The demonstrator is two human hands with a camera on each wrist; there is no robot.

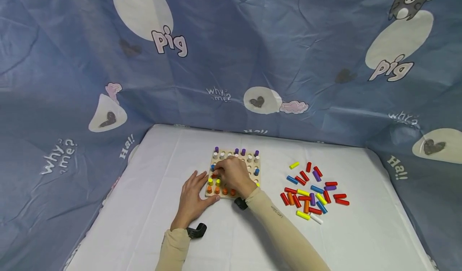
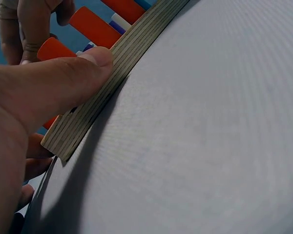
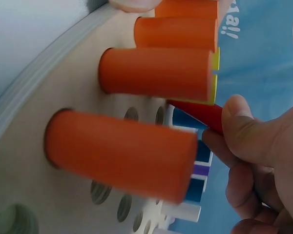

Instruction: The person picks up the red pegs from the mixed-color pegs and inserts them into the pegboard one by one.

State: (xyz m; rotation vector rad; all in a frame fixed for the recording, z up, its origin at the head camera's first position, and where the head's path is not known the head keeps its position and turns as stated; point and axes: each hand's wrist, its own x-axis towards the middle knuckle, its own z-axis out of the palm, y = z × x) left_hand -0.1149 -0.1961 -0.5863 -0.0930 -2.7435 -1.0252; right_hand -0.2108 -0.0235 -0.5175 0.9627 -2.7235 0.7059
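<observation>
Your right hand pinches a red peg between thumb and forefinger, toward 9 o'clock from the centre of the wooden pegboard; cannot tell if its tip is seated in a hole. Your left hand lies at the board's 8 o'clock, fingers spread by the left side, thumb against the near edge. Orange pegs stand in a row at 6 o'clock, purple pegs at 12, loose mixed-colour pegs scattered on white cloth between 3 and 4.
</observation>
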